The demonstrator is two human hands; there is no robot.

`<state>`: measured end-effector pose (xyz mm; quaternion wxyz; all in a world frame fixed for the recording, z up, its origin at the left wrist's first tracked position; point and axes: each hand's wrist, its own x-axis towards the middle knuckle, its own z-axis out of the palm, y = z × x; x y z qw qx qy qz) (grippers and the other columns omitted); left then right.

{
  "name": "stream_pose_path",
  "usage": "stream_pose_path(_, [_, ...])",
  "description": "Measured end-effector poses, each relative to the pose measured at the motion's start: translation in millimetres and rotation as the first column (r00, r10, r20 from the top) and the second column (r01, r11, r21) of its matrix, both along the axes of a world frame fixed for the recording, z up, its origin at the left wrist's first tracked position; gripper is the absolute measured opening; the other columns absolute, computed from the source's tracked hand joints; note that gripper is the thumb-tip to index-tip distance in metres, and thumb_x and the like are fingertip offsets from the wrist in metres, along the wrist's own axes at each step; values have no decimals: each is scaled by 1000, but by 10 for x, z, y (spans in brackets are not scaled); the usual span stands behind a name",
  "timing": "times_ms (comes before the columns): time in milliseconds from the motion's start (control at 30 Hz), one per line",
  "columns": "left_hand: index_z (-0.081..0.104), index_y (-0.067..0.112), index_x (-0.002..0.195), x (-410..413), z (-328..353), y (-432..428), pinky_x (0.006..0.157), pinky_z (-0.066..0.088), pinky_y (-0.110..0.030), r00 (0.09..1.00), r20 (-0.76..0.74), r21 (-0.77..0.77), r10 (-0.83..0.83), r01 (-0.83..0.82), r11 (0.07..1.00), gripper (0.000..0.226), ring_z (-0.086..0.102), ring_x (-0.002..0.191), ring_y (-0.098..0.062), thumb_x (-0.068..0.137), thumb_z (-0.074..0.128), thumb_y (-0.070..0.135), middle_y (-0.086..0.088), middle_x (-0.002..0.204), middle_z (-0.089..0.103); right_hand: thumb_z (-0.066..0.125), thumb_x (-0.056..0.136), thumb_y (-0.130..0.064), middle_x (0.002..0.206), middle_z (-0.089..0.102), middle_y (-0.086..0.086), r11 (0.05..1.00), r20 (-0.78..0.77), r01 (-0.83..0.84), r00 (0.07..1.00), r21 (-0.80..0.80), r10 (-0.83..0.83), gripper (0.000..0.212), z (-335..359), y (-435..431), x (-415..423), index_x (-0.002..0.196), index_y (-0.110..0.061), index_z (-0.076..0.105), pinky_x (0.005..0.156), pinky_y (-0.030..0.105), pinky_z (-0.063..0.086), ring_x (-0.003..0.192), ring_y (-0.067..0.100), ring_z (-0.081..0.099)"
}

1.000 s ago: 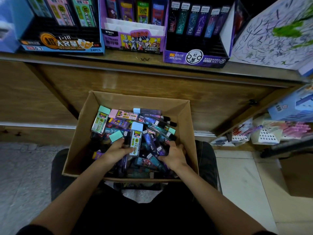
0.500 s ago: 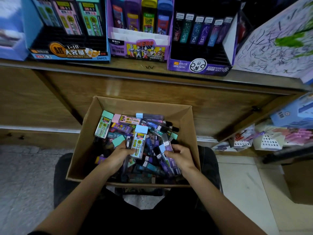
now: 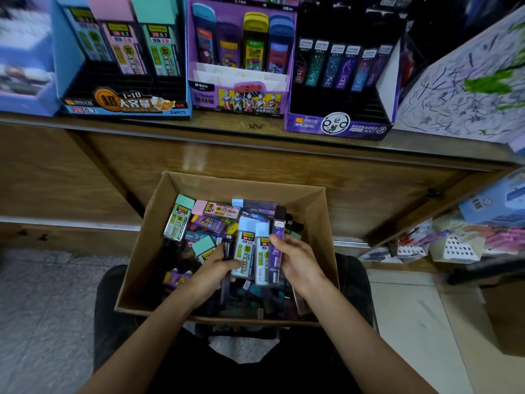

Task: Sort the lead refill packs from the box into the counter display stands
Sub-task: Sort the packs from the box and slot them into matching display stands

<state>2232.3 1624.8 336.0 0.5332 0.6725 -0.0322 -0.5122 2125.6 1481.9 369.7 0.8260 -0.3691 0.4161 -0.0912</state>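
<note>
Plastic refill packs [image 3: 218, 209] look light, rigid and slick; heaped in cardboard box [image 3: 142, 251] below the counter [image 3: 255, 129].
Grips: right hand [image 3: 298, 263] pinches slim purple pack [image 3: 277, 237] mid-body, left hand [image 3: 211, 273] grips blue-capped pack [image 3: 245, 248]. Hold by long flat sides, not the cap [image 3: 280, 213], which may pop off.

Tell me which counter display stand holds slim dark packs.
The rightmost purple-fronted cardboard stand; the blue left stand holds wide pastel-capped packs, the middle purple Ultraman stand rounded bright-capped ones.
</note>
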Motion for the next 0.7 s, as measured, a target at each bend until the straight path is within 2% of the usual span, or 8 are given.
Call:
stream_pose_path(67, [36,6,138,-42,67,-43,96,47,-48,998,-42,-95,46,-50,994,57,59,111,-31,86,58,-2,-12,122,62,65,83,-4,101,70,15,999,30,45,999,-1,-45,23,96,50,80,106,-1,64,77,38,56,86,24,69])
stream_pose_path(133, [41,8,135,-61,145,-82,82,54,-32,995,-66,-185,81,-92,978,54,65,102,-22,85,56,-3,-9,113,68,62,86,-5,100,71,14,995,55,98,994,26,-99,17,174,95,140,103,-4,66,74,38,57,84,23,70])
stream_pose_path(167, [42,8,135,-74,183,-99,79,54,-30,992,-75,-217,103,-117,969,53,66,100,-20,85,57,1,-7,110,70,61,87,-6,100,71,14,992,73,117,990,52,-121,16,208,114,162,102,-5,66,72,37,57,84,23,70])
stream_pose_path(267, [35,13,142,-116,317,-169,101,45,-37,994,9,-249,110,-104,963,78,58,116,-18,78,74,34,-6,128,61,58,89,-7,102,70,14,978,113,162,978,133,-178,17,306,159,211,105,-4,65,73,34,56,86,21,69])
stream_pose_path(333, [49,17,130,-139,436,-212,90,51,-24,984,161,-279,73,-26,960,72,62,110,-14,68,80,37,-3,120,66,57,89,-6,106,67,16,974,129,165,974,154,-186,19,377,175,222,106,-2,63,78,34,55,90,22,67])
stream_pose_path(400, [58,19,118,-143,542,-231,75,51,-15,975,212,-315,72,-2,949,57,66,101,-12,66,77,31,1,107,71,56,90,-6,110,66,18,977,152,147,974,152,-170,22,464,175,208,111,0,62,81,36,54,96,25,65])
stream_pose_path(533, [62,13,117,-154,699,-250,79,53,-21,987,116,-394,114,-60,917,52,67,100,-16,69,72,32,-3,107,72,53,92,-7,118,63,21,994,197,75,976,76,-89,28,637,153,157,118,0,59,96,43,48,111,31,60])
stream_pose_path(700, [68,23,106,-175,946,-372,74,55,-27,991,-2,-426,131,-119,897,45,69,97,-18,63,77,35,-3,105,73,45,96,-5,114,66,18,998,266,21,964,-57,-5,26,864,172,148,117,-3,59,83,34,54,105,28,65])
